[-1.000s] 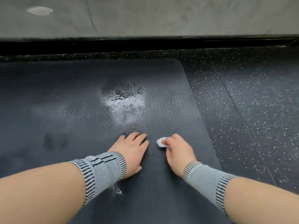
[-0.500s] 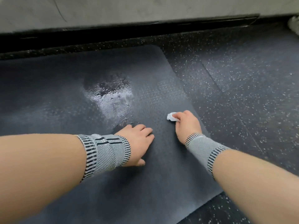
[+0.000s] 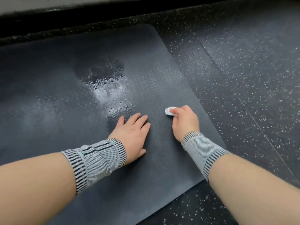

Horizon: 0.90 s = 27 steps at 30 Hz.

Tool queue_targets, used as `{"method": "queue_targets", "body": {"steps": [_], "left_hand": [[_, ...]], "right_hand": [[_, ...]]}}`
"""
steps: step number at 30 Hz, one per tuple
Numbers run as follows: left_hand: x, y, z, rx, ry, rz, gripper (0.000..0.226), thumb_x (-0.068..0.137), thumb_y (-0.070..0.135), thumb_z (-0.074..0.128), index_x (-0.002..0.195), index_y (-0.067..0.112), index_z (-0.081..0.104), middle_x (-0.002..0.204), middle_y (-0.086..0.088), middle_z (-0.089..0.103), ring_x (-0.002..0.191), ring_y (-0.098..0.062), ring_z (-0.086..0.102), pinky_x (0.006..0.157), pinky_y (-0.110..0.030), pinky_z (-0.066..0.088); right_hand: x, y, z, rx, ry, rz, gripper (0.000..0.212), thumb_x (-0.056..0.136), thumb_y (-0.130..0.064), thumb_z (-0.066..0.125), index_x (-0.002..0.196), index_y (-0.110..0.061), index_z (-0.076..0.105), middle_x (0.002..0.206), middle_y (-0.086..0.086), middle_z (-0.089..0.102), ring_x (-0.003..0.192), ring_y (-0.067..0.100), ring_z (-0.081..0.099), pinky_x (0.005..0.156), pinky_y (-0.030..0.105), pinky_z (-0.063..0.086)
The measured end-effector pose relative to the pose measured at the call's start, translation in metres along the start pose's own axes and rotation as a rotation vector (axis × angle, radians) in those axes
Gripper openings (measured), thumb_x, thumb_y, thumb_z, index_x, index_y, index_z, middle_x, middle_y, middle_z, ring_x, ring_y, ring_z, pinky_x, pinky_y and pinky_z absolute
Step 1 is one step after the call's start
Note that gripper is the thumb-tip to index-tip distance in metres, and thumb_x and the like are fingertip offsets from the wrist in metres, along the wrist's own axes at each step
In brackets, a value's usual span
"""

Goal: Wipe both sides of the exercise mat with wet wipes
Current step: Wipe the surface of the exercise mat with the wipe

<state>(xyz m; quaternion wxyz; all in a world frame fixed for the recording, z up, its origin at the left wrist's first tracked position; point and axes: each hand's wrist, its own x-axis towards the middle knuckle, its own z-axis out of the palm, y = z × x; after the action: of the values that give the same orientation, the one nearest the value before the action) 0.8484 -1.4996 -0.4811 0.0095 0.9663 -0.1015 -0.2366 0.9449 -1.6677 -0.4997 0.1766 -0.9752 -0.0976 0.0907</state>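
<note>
A dark grey exercise mat (image 3: pixel 68 78) lies flat on the floor, its rounded far corner at the upper middle. A wet, shiny patch (image 3: pixel 110 88) glistens near the mat's centre. My right hand (image 3: pixel 185 120) grips a small crumpled white wet wipe (image 3: pixel 168 110) and presses it onto the mat near the right edge. Flat on the mat, palm down with fingers straight, my left hand (image 3: pixel 133 132) rests just below the wet patch. Both wrists wear grey striped knit bands.
Black rubber flooring with white speckles (image 3: pixel 243 78) surrounds the mat on the right and front. A black baseboard strip (image 3: pixel 81 12) runs along the wall at the top, just beyond the mat's far edge.
My right hand with the wipe has slid away from the left hand, toward the mat's right edge. The view has turned, so the mat now sits at an angle. The left hand stays flat.
</note>
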Motion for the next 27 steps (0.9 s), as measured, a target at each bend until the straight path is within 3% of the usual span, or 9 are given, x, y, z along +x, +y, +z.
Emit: {"method": "queue_targets", "body": {"steps": [4, 6, 10, 13, 16, 18, 21, 25, 27], "left_hand": [[-0.002, 0.005, 0.001, -0.015, 0.021, 0.023, 0.076, 0.090, 0.050, 0.057, 0.150, 0.021, 0.021, 0.162, -0.001, 0.003, 0.149, -0.024, 0.002, 0.116, -0.053, 0.018], [-0.002, 0.008, 0.000, -0.009, 0.011, 0.042, 0.073, 0.092, 0.045, 0.056, 0.151, 0.021, 0.021, 0.162, -0.001, 0.003, 0.149, -0.024, 0.002, 0.116, -0.053, 0.018], [-0.006, 0.015, 0.001, 0.017, -0.016, 0.099, 0.071, 0.093, 0.046, 0.052, 0.152, 0.021, 0.020, 0.163, -0.001, 0.003, 0.149, -0.023, 0.003, 0.117, -0.052, 0.018], [-0.013, 0.020, 0.003, 0.021, -0.073, 0.129, 0.083, 0.089, 0.059, 0.053, 0.153, 0.021, 0.017, 0.163, 0.000, 0.000, 0.150, -0.022, 0.001, 0.118, -0.051, 0.017], [-0.019, 0.022, 0.007, 0.039, -0.105, 0.135, 0.092, 0.086, 0.062, 0.056, 0.155, 0.021, 0.010, 0.163, -0.001, -0.004, 0.150, -0.023, -0.002, 0.118, -0.051, 0.016], [-0.020, 0.024, 0.007, 0.040, -0.098, 0.134, 0.093, 0.086, 0.061, 0.057, 0.155, 0.020, 0.009, 0.163, -0.002, -0.004, 0.150, -0.023, -0.002, 0.118, -0.051, 0.016], [-0.021, 0.028, 0.007, 0.039, -0.081, 0.162, 0.088, 0.088, 0.056, 0.057, 0.155, 0.024, 0.010, 0.163, -0.003, -0.005, 0.150, -0.024, -0.002, 0.118, -0.051, 0.016], [-0.026, 0.036, 0.011, 0.046, -0.080, 0.221, 0.086, 0.088, 0.057, 0.056, 0.155, 0.028, 0.010, 0.163, -0.003, -0.004, 0.150, -0.024, -0.002, 0.118, -0.052, 0.014], [-0.029, 0.038, 0.014, 0.054, -0.110, 0.231, 0.088, 0.088, 0.058, 0.057, 0.155, 0.028, 0.009, 0.163, -0.003, -0.005, 0.150, -0.024, -0.004, 0.119, -0.054, 0.012]], "right_hand": [[-0.095, 0.007, -0.002, 0.059, -0.179, -0.342, 0.030, 0.080, -0.019, 0.043, 0.088, -0.023, 0.072, 0.082, 0.002, 0.058, 0.072, 0.024, 0.061, 0.066, 0.027, 0.051], [-0.110, 0.019, -0.012, 0.067, -0.336, -0.375, 0.037, 0.080, -0.023, 0.037, 0.090, -0.024, 0.073, 0.084, 0.000, 0.058, 0.075, 0.023, 0.061, 0.069, 0.024, 0.048], [-0.052, 0.026, -0.016, 0.024, -0.038, -0.143, 0.032, 0.087, -0.006, 0.048, 0.099, -0.021, 0.074, 0.092, 0.002, 0.057, 0.086, 0.025, 0.060, 0.075, 0.016, 0.034], [-0.045, 0.022, -0.002, 0.006, -0.031, -0.021, 0.030, 0.089, -0.006, 0.051, 0.111, -0.017, 0.069, 0.104, 0.004, 0.056, 0.095, 0.024, 0.056, 0.082, 0.020, 0.036], [-0.104, 0.026, 0.005, 0.032, -0.058, -0.168, 0.027, 0.081, -0.001, 0.056, 0.096, -0.016, 0.072, 0.088, 0.003, 0.059, 0.078, 0.024, 0.058, 0.072, 0.032, 0.051], [-0.144, 0.033, -0.002, 0.074, -0.121, -0.285, 0.024, 0.073, -0.007, 0.057, 0.086, -0.019, 0.072, 0.078, -0.003, 0.057, 0.065, 0.018, 0.057, 0.061, 0.025, 0.052], [-0.142, 0.044, -0.014, 0.062, -0.185, -0.362, 0.026, 0.074, -0.012, 0.050, 0.081, -0.023, 0.072, 0.077, -0.004, 0.056, 0.064, 0.017, 0.058, 0.061, 0.020, 0.049], [-0.095, 0.048, -0.009, 0.052, 0.035, 0.020, 0.026, 0.087, -0.008, 0.051, 0.100, -0.016, 0.072, 0.090, -0.001, 0.054, 0.085, 0.021, 0.058, 0.076, 0.023, 0.041], [-0.113, 0.039, 0.003, 0.020, 0.043, 0.073, 0.029, 0.084, -0.001, 0.055, 0.102, -0.016, 0.071, 0.091, 0.001, 0.053, 0.084, 0.024, 0.056, 0.076, 0.028, 0.044]]}}
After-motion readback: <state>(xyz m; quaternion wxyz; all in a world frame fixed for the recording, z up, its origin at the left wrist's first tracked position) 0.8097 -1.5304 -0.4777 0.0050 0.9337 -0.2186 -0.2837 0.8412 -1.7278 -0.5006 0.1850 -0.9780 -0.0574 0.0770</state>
